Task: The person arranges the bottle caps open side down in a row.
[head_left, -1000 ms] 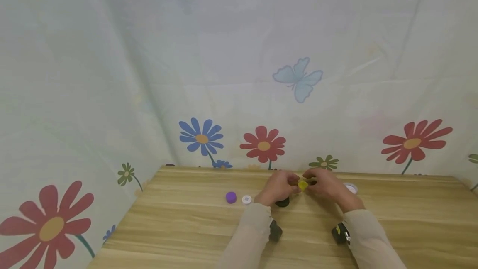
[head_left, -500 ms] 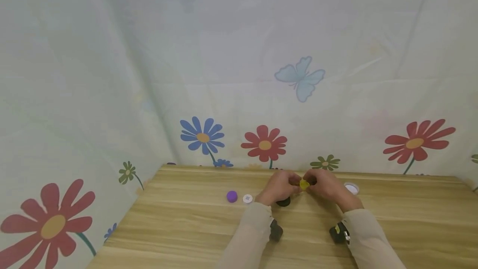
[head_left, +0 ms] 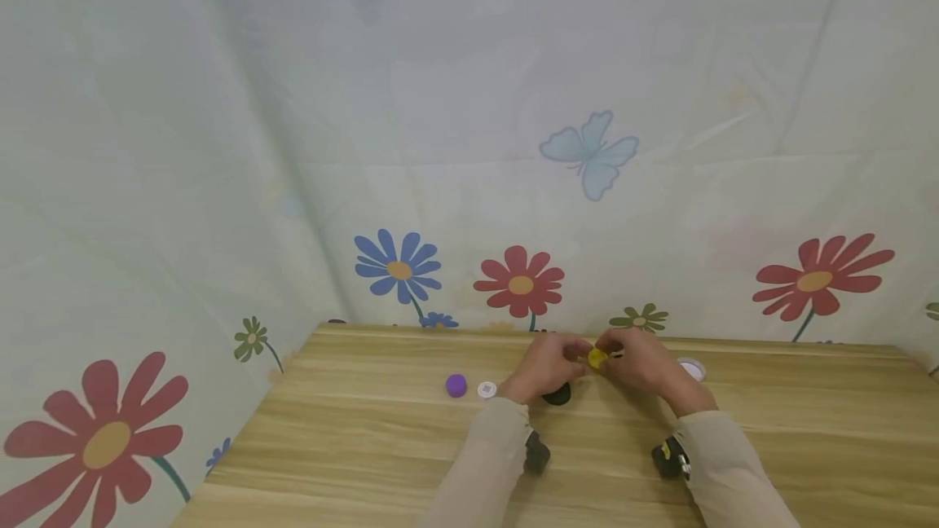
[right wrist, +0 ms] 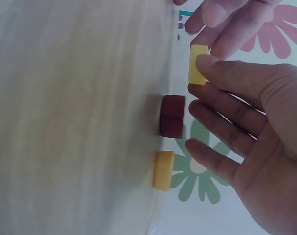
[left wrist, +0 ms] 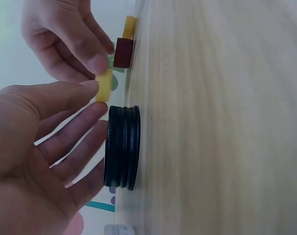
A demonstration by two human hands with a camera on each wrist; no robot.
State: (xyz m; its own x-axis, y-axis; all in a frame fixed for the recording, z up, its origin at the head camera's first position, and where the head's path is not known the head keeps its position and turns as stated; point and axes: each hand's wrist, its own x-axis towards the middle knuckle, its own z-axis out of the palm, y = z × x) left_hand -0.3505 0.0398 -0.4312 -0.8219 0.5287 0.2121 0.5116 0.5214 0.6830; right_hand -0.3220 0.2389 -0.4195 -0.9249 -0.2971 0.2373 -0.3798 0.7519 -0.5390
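Observation:
In the head view the right hand (head_left: pixel 641 361) pinches a small yellow piece (head_left: pixel 597 358) between thumb and fingers above the tabletop. Its other fingers spread loosely in the right wrist view, where the piece (right wrist: pixel 198 64) looks like a short block. The left hand (head_left: pixel 546 365) is close on the other side, thumb and index finger parted at the piece's edge; whether they touch it I cannot tell. Below the left hand a black ridged lid (left wrist: pixel 123 148) lies on the table. A dark red block (right wrist: pixel 172 116) and an orange-yellow block (right wrist: pixel 163 170) sit beyond the hands.
A purple round piece (head_left: pixel 456 385) and a white round piece (head_left: pixel 487 389) lie left of the hands on the wooden table (head_left: pixel 352 422). A round white-rimmed item (head_left: pixel 692 369) is partly behind the right wrist. A flowered cloth (head_left: pixel 455 186) hangs behind.
The left thumb and index finger have parted slightly from the yellow piece, which now shows a fuller face in the head view. The right hand still pinches it.

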